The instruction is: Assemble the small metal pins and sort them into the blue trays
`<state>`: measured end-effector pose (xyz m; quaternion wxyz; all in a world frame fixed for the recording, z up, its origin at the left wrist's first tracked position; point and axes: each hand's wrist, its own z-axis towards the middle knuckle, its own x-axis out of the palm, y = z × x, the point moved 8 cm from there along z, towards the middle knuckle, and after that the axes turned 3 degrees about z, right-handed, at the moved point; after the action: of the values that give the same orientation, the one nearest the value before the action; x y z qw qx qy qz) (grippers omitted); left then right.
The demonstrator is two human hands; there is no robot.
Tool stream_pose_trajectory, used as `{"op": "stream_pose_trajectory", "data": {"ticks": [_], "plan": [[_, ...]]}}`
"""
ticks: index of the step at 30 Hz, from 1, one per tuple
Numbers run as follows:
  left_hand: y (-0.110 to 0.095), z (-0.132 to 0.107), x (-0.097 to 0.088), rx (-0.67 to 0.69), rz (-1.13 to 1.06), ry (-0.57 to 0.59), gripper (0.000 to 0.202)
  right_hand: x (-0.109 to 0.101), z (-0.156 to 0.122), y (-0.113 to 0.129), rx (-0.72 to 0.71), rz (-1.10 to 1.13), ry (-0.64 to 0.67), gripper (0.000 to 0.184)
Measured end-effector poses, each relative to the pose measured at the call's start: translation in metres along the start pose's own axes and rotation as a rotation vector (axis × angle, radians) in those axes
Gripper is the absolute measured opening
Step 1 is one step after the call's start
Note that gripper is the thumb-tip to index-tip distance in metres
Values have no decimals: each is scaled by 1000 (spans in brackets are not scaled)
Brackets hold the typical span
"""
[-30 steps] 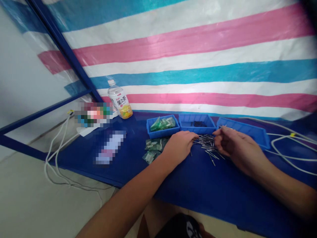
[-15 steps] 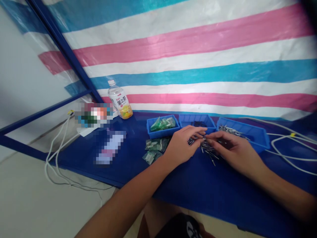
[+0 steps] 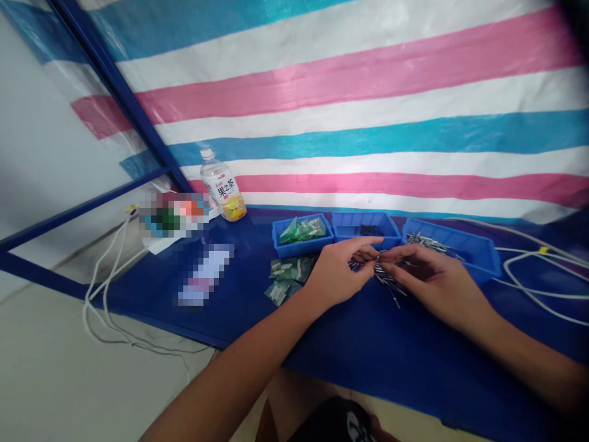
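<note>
Your left hand [image 3: 338, 276] reached in from the near left with its fingers stretched out and drawn together, and your right hand [image 3: 437, 285] came in from the near right, curled partly closed. Their fingertips nearly met over a loose heap of thin metal pins [image 3: 385, 279], which lay on the blue tabletop [image 3: 414, 362] directly under and between both hands, with some pins touching your fingers. This view did not show whether either hand had firm hold of any. Just beyond them stood three blue plastic bins: the left bin [image 3: 299, 248] held green-tinted packets, the middle bin [image 3: 365, 240] held small dark parts, and the right bin [image 3: 453, 261] held more metal pins. Further packets [image 3: 289, 276] lay on the tabletop beside your left hand, and a plastic tea bottle [image 3: 223, 187] stood farther left.
</note>
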<state>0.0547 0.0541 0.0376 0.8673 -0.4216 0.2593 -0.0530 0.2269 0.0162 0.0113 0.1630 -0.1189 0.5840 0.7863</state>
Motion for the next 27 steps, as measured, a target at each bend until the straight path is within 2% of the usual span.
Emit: {"op": "stream_pose_trajectory", "data": {"ticks": [8, 11, 15, 20, 27], "plan": [[3, 1, -1, -23, -57, 1, 20, 3, -1, -4, 1, -81, 47, 22], [6, 1, 2, -55, -91, 8, 27, 5, -1, -2, -27, -40, 53, 18], [6, 0, 1, -91, -68, 14, 36, 5, -2, 1, -47, -18, 53, 30], [9, -4, 6, -168, 53, 119, 37, -3, -1, 2, 10, -123, -3, 27], [2, -2, 7, -57, 89, 119, 32, -5, 2, 10, -15, -195, -26, 36]]}}
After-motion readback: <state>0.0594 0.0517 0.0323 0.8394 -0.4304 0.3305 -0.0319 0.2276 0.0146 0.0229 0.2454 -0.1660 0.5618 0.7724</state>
